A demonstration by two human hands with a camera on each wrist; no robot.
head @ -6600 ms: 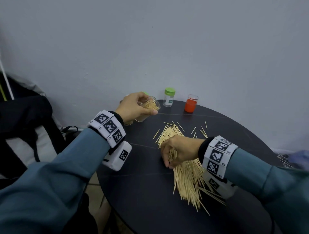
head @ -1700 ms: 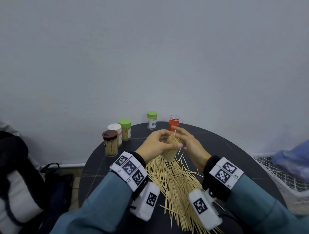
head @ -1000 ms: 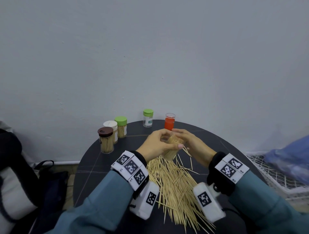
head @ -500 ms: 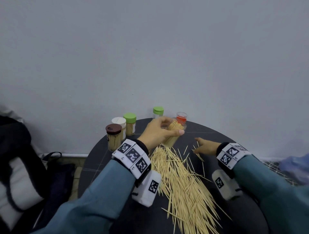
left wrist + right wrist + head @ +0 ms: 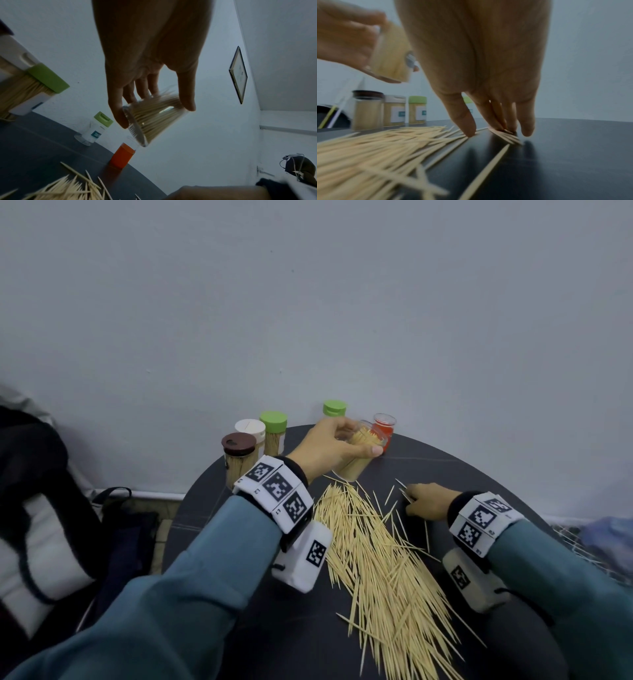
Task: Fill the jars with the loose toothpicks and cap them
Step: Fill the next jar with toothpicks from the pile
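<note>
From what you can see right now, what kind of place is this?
Probably a plain indoor room, home or small office; I can't tell which. A small round dark table stands against a bare painted wall, a framed picture hangs on it, and a bag sits beside the table.

1. I count six jars: brown-capped jar (image 5: 238, 457), white-capped jar (image 5: 251, 430), green-capped jar (image 5: 273, 429) at left of centre; small green-capped jar (image 5: 334, 409), orange jar (image 5: 383, 427) and open held jar (image 5: 358, 459) at centre.
2. Four jars wear caps; two stand uncapped.
3. Loose toothpicks (image 5: 380, 570): one sprawling pile, too many to count.
4. Two hands: left hand (image 5: 330, 447), right hand (image 5: 426, 501).
5. One table (image 5: 260, 638).
6. One framed picture (image 5: 238, 74), right of the left wrist view.
</note>
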